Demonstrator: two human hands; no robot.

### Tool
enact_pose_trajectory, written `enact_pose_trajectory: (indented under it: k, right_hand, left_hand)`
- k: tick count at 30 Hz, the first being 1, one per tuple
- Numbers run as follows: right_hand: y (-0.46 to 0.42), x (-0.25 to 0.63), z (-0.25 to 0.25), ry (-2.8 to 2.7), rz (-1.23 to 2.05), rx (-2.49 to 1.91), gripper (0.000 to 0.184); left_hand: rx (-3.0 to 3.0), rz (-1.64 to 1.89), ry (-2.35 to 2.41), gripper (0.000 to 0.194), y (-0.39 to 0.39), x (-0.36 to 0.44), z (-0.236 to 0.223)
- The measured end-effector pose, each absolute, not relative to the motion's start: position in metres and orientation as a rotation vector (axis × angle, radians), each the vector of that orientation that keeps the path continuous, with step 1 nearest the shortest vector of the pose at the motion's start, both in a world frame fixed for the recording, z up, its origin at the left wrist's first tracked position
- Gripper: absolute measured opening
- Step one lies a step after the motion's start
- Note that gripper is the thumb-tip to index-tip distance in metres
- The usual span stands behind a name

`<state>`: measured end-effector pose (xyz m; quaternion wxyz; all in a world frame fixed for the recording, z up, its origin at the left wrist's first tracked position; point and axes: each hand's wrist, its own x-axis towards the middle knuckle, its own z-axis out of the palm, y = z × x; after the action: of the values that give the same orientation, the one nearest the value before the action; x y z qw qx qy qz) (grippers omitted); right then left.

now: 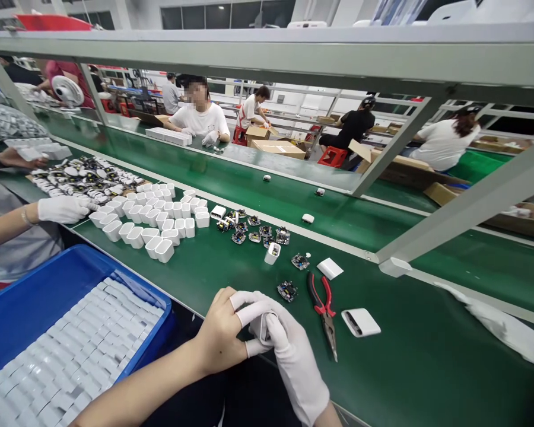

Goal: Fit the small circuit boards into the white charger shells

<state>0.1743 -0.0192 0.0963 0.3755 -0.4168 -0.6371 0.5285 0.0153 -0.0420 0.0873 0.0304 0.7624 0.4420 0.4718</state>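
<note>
One white casing (263,328) at near edge of green bench (409,373), clasped between left hand (222,329) and right hand (289,344), fingers curled round it; neither nearer. I can't tell long axis, fingers cover it. Circuit board (287,290) lies farther, slightly right.

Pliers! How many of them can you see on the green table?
1. The red-and-black pliers lie on the green table between a circuit board and a white case, right of the gloved right hand. Others could be hidden somewhere, but none shows.
</note>
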Motion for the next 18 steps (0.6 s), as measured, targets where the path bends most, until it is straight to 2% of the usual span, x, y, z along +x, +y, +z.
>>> enact_pose_trajectory:
  k: [9,14,18]
  right_hand:
    - [-0.018,0.170,0.092,-1.917,1.100,-1.141,0.033]
    - [-0.019,0.180,0.084,-1.847,1.324,-1.076,0.048]
    - [-0.023,0.179,0.084,-1.845,1.294,-1.106,0.049]
  left_hand:
    - [2.511,1.581,1.470,0.044,-0.045,0.025,0.081]
    - [2.400,1.459,1.529,0.035,-0.043,0.024,0.079]
    - [2.445,1.499,1.473,0.037,-0.042,0.022,0.078]
